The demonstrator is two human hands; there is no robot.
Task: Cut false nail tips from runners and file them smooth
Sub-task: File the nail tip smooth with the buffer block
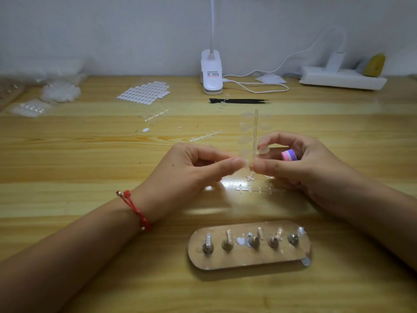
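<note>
The left hand [191, 164] pinches a nail tip [245, 155] on the runner [256, 127]; the right hand [302, 163] grips the runner. Between the forearms, a peg stand [248, 262] holds mounted tips [229, 235].

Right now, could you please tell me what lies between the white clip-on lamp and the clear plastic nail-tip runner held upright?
Head view: a pair of slim black tweezers lies crosswise between the white clip-on lamp and the clear plastic runner.

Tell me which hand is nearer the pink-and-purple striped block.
Right. The right hand holds the block in its curled fingers while pinching the runner; the left hand pinches the runner from the other side, not touching the block.
</note>
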